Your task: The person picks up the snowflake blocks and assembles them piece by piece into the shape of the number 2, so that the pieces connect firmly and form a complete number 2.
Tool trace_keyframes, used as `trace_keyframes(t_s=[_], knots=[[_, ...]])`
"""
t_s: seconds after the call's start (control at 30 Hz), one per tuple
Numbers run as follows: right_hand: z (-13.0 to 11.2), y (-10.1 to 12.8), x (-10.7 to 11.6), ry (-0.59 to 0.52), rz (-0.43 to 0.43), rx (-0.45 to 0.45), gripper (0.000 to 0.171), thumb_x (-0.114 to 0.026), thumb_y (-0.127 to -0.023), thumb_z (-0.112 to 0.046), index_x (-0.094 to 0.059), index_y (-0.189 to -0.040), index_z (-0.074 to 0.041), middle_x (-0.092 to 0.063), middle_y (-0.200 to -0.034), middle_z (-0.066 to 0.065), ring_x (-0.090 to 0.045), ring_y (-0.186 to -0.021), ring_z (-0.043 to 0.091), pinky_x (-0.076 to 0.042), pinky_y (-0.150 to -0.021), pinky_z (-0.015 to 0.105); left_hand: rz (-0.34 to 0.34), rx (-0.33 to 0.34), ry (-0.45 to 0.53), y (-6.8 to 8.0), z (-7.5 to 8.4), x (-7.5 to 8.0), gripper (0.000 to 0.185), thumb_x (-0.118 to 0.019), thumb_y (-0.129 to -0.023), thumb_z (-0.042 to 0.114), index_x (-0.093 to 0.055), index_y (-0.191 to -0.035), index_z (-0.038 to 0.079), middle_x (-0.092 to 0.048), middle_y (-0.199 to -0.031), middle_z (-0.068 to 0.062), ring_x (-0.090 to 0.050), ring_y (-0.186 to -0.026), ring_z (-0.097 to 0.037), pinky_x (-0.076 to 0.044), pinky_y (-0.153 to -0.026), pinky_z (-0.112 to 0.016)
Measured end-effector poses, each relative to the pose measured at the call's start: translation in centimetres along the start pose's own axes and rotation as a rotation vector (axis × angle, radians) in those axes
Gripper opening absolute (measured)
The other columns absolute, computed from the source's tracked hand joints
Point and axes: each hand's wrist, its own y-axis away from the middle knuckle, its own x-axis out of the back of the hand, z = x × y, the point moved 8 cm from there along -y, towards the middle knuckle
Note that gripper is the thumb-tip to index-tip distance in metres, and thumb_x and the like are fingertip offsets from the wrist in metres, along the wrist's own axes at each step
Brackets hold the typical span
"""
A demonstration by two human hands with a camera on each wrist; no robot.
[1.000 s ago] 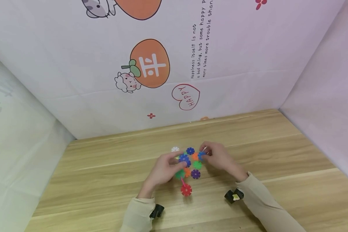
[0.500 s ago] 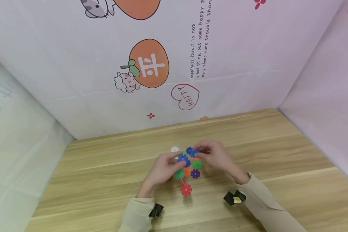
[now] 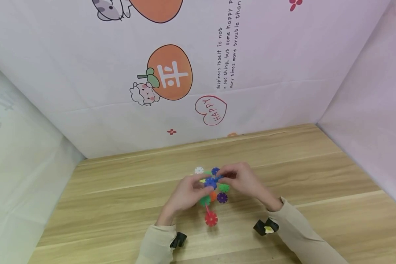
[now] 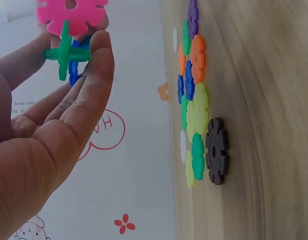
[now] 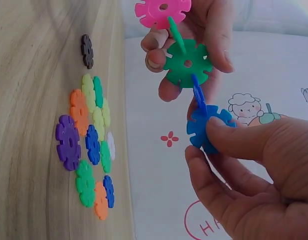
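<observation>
The left hand (image 5: 193, 45) pinches a small joined cluster of pink and green plastic snowflake discs (image 5: 187, 63) while the right hand's (image 5: 248, 175) grip pinches a blue plastic snowflake disc (image 5: 203, 129) just below it, apparently mid-joining; next, slots need aligning above the loose coloured discs (image 5: 89, 150) on the wooden worktop (image 5: 29, 75).

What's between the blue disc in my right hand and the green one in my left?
Nothing visible. The right hand pinches the blue disc, which already meets another blue piece slotted at the green disc that the left hand holds.

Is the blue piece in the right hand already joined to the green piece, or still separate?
Cannot tell: the blue piece, pinched by the right hand, meets another blue piece under the green piece.
</observation>
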Motion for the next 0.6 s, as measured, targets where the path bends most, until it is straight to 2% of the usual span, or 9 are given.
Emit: trace_keyframes(t_s=[0.1,0.23,0.33,0.47,0.6], knots=[[-0.12,0.01,0.06,0.002,0.005,0.016,0.013,-0.072,-0.082,0.002,-0.074,-0.090,-0.008,-0.071,-0.087,0.003,-0.064,-0.072,0.011,-0.056,-0.063,0.026,0.002,0.006,0.039,-0.04,-0.07,-0.02,0.041,-0.063,-0.094,0.022,-0.056,-0.132,0.008,-0.069,-0.108,-0.017,-0.068,-0.095,-0.026,-0.053,-0.072,-0.029],[-0.29,-0.06,0.36,0.015,0.050,0.051,0.013,-0.074,-0.079,0.003,-0.073,-0.086,-0.008,-0.071,-0.083,0.005,-0.065,-0.072,0.010,-0.056,-0.064,0.028,0.028,0.039,0.100,-0.11,-0.38,0.20,0.042,-0.062,-0.095,0.021,-0.055,-0.133,0.005,-0.070,-0.104,-0.018,-0.068,-0.087,-0.023,-0.046,-0.063,-0.024],[-0.42,-0.10,0.55,0.017,0.081,0.074,0.014,-0.076,-0.078,0.004,-0.071,-0.083,-0.008,-0.071,-0.081,0.006,-0.065,-0.071,0.009,-0.057,-0.064,0.028,0.045,0.054,0.120,-0.10,-0.48,0.32,0.043,-0.061,-0.095,0.022,-0.055,-0.133,0.004,-0.070,-0.103,-0.018,-0.068,-0.088,-0.024,-0.044,-0.063,-0.022],[-0.59,-0.05,0.69,-0.002,0.099,0.096,0.016,-0.075,-0.076,0.007,-0.072,-0.080,-0.008,-0.071,-0.080,0.004,-0.066,-0.071,0.011,-0.057,-0.064,0.025,0.049,0.037,0.122,-0.12,-0.45,0.26,0.042,-0.061,-0.095,0.023,-0.056,-0.132,0.004,-0.070,-0.106,-0.018,-0.067,-0.098,-0.033,-0.047,-0.068,-0.024],[-0.58,-0.01,0.66,-0.005,0.108,0.118,0.018,-0.075,-0.075,0.011,-0.071,-0.078,-0.007,-0.071,-0.080,0.003,-0.067,-0.072,0.011,-0.056,-0.065,0.022,0.044,0.007,0.105,-0.20,-0.37,0.14,0.038,-0.060,-0.096,0.022,-0.058,-0.130,0.006,-0.070,-0.105,-0.018,-0.067,-0.097,-0.034,-0.047,-0.064,-0.022]])
